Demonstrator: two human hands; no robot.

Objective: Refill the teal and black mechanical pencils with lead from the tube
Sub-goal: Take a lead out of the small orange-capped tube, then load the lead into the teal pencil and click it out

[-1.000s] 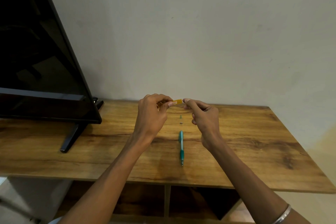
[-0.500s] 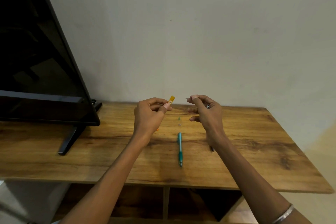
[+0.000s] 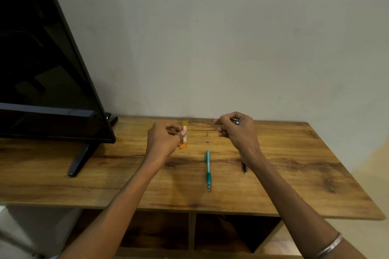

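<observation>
Left hand (image 3: 166,141) raised just above the desk (image 3: 294,174), fingers (image 3: 182,132) closed on the lead tube (image 3: 185,131), held roughly upright with the amber end up, presumably so no lead could spill from the opened end. Small orange piece (image 3: 181,147) just under that hand, probably the tube's cap, though too small to tell for sure. Right hand (image 3: 235,128) lifted well apart from the left, thumb and forefinger (image 3: 216,121) pinched narrow as if on a single lead; the lead itself too thin to be made out, so could not tell whether anything was actually held. Silver ring on one finger, bangle (image 3: 329,245) on the right forearm.

Teal pencil (image 3: 208,169) flat on the desk between the two forearms, tip toward the near edge. Two tiny parts (image 3: 207,137) just beyond its far end, likely its removed cap and eraser, left there to keep the barrel open for loading. Black pencil (image 3: 245,168) mostly hidden behind the right wrist, only its near tip showing on the desk.

Dark television (image 3: 48,82) on its stand at the left, well clear of the work. Open shelves below the desk. Nothing between the pinched fingers and the teal pencil's open end; judged ready for lowering the lead into the barrel, neither pencil refilled yet.
</observation>
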